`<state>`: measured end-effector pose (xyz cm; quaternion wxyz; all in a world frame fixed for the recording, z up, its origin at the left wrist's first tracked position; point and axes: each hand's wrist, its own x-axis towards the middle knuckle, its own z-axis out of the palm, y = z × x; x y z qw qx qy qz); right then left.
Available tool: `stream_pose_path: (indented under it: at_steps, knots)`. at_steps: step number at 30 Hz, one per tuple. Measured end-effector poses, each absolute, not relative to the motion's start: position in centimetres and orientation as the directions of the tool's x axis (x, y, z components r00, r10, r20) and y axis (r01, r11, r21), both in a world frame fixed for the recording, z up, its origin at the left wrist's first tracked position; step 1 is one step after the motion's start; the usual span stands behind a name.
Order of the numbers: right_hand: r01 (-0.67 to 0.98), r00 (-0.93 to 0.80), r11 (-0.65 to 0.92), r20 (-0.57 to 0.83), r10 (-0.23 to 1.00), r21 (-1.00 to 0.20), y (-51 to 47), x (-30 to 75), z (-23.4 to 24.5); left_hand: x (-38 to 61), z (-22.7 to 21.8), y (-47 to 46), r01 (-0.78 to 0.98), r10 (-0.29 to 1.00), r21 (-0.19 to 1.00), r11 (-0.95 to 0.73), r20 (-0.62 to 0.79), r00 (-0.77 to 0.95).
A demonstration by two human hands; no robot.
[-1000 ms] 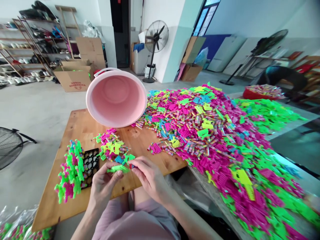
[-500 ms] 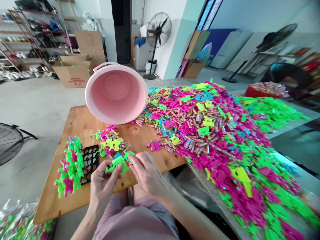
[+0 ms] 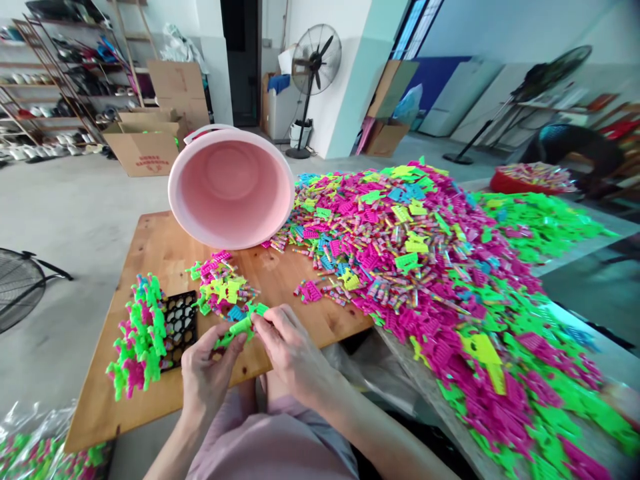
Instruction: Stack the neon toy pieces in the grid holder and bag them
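The left hand and right hand are both closed on a neon-green plastic piece, which lies between them, just above the wooden desk. Risk: a loosened pinch could drop it into the loose pile just beyond, mixing it in. Left of the hands sits a black honeycomb tray beside a green-and-pink stack. Farther off, a tipped pink bucket borders the large multicoloured heap – mouth towards the person.
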<state>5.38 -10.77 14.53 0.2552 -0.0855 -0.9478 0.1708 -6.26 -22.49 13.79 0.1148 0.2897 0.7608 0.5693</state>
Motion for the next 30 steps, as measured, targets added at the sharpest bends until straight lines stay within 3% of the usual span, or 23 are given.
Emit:
stream_pose_path:
  at_steps: [4, 12, 17, 24, 30]
  knots:
    - [0.050, -0.842, 0.881, 0.455, 0.291, -0.470, -10.1, 4.4, 14.1, -8.0, 12.5, -22.5, 0.365, 0.653, 0.922, 0.131, 0.196, -0.731]
    - [0.007, -0.936, 0.743, 0.258, 0.241, -0.669, -7.4, 2.3, 11.1, -10.2, 9.6, -21.4, -0.084, 0.758, 0.992, 0.096, -0.127, -0.639]
    - [0.043, -0.943, 0.592, 0.163, 0.290, -0.805, -6.9, 1.8, 8.8, -10.7, 7.5, -21.2, -0.192, 0.735, 0.976, 0.104, -0.206, -0.646]
    - [0.072, -0.928, 0.630, 0.179, 0.326, -0.773, -7.5, 2.0, 8.0, -10.1, 6.8, -20.8, -0.272, 0.713, 0.954, 0.130, -0.280, -0.642]
    - [0.042, -0.922, 0.606, 0.202, 0.330, -0.794, -7.4, 2.3, 8.8, -9.3, 7.6, -20.7, -0.259, 0.721, 0.962, 0.087, -0.240, -0.650]
